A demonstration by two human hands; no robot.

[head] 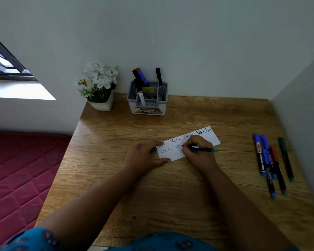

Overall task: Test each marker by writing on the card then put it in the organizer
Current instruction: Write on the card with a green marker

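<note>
A white card (209,138) with handwritten words lies in the middle of the wooden desk (170,187). My right hand (198,153) grips a thin black marker (203,148) with a green end, its tip touching the card. My left hand (145,156) lies on the card's left end, thumb and fingers spread, and a green cap (154,149) peeks out from under its fingers. The grey organizer (147,98) stands at the back by the wall with several markers upright in it. Several loose markers (272,160) in blue, red and green lie at the desk's right side.
A white pot of artificial white flowers (98,86) stands left of the organizer. Walls close in the desk at the back and on the right. A red quilted mattress (20,169) lies below the desk's left edge, under a window.
</note>
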